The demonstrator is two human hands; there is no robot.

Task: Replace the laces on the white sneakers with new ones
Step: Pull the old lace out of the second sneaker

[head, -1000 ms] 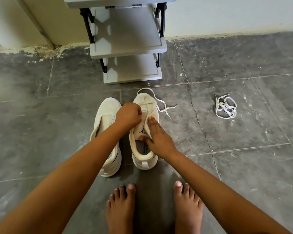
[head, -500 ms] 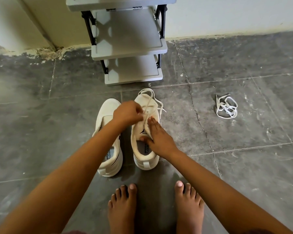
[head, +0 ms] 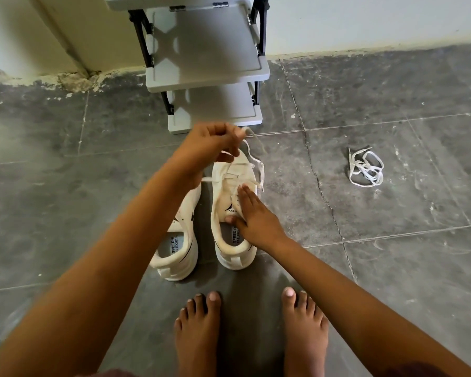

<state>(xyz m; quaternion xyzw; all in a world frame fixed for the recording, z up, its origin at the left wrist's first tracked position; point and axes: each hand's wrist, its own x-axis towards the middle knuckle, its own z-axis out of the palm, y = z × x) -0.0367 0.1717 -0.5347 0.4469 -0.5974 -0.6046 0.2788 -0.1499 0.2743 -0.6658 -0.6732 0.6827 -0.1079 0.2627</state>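
The lace [head: 259,165] is threaded through the upper eyelets of the right-hand sneaker [head: 230,248], which stands on the dark tiled floor [head: 392,268] with its toe toward twelve o'clock. One stretch of it rises from the eyelets to the left hand [head: 210,148]. That hand is lifted above the toe, with its fingers curled and pinching the lace. The right hand [head: 253,216] lies on the tongue at about five o'clock of the left one. Its fingers are straight and pressed flat along the eyelet row, and its thumb lies at the collar opening.

The other sneaker [head: 178,257] stands just beside the first at nine o'clock, partly hidden under the left forearm. A loose bundle of laces [head: 366,168] lies well apart at three o'clock. I cannot tell whether it is the new set or an old one.

The lace looks light, flat and limp, so it will likely follow a pull but snag where it crosses an eyelet. It is best pinched close to the eyelet or at the tip and drawn in line with the hole. The sneaker is soft and light enough to slide or tip under that pull, which is probably why the flat hand pins it.

A grey shelf rack [head: 207,63] stands at twelve o'clock, and bare feet [head: 199,330] are at six.
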